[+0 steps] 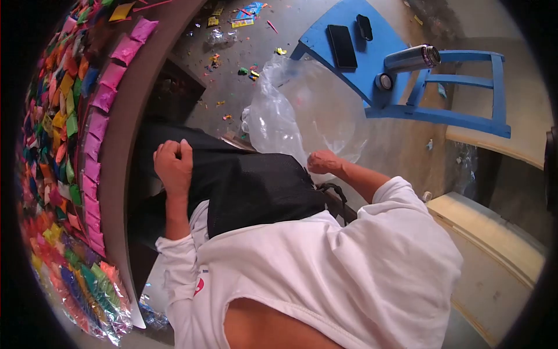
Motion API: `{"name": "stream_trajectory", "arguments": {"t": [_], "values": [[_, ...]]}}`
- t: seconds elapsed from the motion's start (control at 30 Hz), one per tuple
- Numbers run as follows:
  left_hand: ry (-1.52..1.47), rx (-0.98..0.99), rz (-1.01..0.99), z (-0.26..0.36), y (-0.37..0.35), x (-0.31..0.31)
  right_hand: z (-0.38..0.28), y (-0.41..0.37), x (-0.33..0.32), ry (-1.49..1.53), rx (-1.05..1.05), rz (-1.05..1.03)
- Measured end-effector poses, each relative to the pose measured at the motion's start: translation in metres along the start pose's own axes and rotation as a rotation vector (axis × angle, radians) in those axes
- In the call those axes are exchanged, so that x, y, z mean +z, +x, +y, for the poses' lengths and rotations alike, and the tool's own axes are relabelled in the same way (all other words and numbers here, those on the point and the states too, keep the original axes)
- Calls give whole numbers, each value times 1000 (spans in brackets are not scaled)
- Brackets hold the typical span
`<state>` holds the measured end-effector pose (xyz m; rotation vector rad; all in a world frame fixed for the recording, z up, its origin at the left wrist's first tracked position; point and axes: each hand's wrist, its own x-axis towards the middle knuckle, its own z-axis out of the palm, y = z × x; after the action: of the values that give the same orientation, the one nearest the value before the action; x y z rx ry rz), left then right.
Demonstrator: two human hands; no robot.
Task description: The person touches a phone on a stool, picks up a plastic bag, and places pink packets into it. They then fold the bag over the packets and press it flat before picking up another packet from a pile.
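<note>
My left hand (174,166) is raised over my dark-clad lap (261,183), near the table edge, its fingers curled and thumb up; nothing shows in it. Beside my right thigh, my right hand (325,161) is closed at the near edge of a large clear plastic bag (317,104), gripping the film. The bag spreads over the floor. Along the table, left of my left hand, runs a row of joined pink packets (93,145).
Piles of colourful packets (58,134) cover the table (122,116). A blue chair (372,55) bears a phone (342,46), a dark case (364,28), a metal flask (412,58) and its cap (383,81). Scraps litter the floor (232,64). A wooden board (482,232) stands at right.
</note>
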<state>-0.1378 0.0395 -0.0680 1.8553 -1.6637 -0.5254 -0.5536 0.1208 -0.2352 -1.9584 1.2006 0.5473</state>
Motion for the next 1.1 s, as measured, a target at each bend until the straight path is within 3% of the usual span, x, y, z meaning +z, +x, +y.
{"name": "stream_trajectory", "arguments": {"t": [0.07,0.1,0.2,0.27,0.33,0.43,0.53,0.63,0.67,0.73,0.93,1.07,1.1], "values": [[244,253,136,6,-6,10,40,14,48,-6,-104,-101],[174,203,120,9,-4,7,55,20,58,-14,-158,-154],[121,131,49,8,-1,1,47,17,0,644,217,-65],[161,180,77,8,-3,5,57,39,-3,900,356,391],[192,210,96,7,-4,6,55,51,-35,654,323,663],[209,214,105,6,-6,7,23,63,-77,573,110,971],[221,218,123,6,-5,6,15,95,-87,298,126,1054],[235,213,127,2,-5,6,47,129,-75,-96,439,705],[243,201,120,2,-5,5,67,144,-52,-136,516,741],[256,189,118,0,-3,4,86,142,-53,-61,501,466],[251,162,99,-1,-4,5,46,88,-114,618,291,965],[250,179,93,-1,-1,6,73,56,-146,1108,5,739],[251,184,91,0,-2,6,54,35,-167,1161,40,631]]}}
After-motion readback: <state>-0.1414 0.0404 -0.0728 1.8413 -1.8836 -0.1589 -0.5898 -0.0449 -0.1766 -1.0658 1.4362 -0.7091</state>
